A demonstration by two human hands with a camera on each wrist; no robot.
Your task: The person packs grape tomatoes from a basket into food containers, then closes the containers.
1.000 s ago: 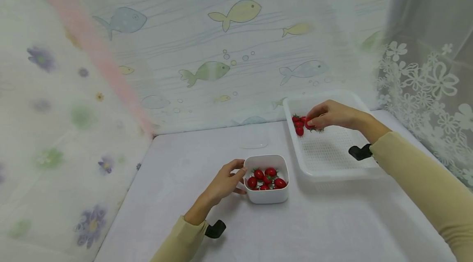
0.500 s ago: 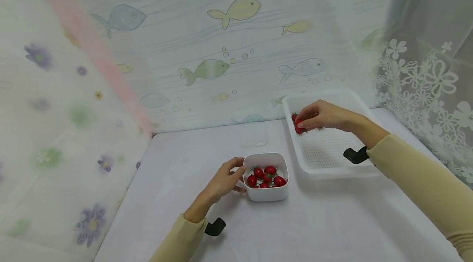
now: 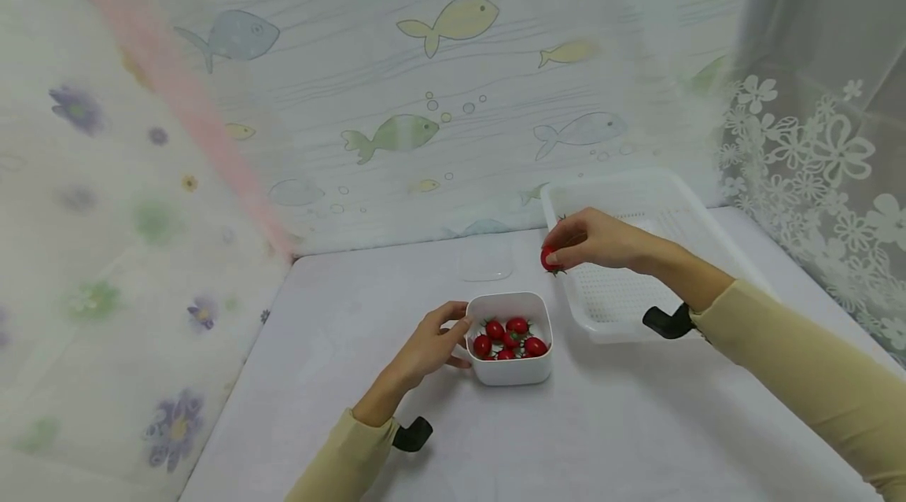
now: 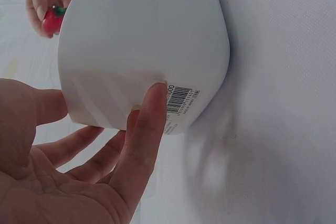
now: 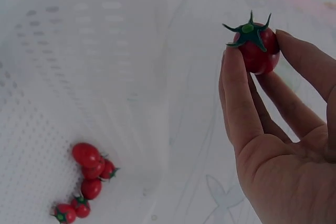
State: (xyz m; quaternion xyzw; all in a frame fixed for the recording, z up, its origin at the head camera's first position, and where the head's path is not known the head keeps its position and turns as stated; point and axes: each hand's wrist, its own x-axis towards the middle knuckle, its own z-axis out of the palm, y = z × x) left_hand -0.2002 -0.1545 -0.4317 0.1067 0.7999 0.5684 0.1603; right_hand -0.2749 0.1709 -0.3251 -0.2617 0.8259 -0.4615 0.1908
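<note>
A white square box (image 3: 513,375) holding several cherry tomatoes (image 3: 511,341) stands on the white table. My left hand (image 3: 430,345) touches the box's left side with its fingers spread; in the left wrist view a fingertip lies beside the barcode label (image 4: 181,100). My right hand (image 3: 596,240) pinches one red cherry tomato (image 5: 258,48) between thumb and fingertips, its green calyx facing up in the right wrist view. That hand hovers at the left rim of a white perforated basket (image 3: 614,331). Several more cherry tomatoes (image 5: 86,169) lie inside the basket, mostly hidden by the hand in the head view.
A clear, flat lid-like piece (image 3: 486,263) lies on the table behind the box. A fish-print curtain (image 3: 410,93) hangs at the back, a flowered one (image 3: 127,250) on the left and lace (image 3: 835,140) on the right.
My right hand has picked a cherry tomato from the group in the basket and moved it left, to the basket's rim. The left hand and the box stay in place.
</note>
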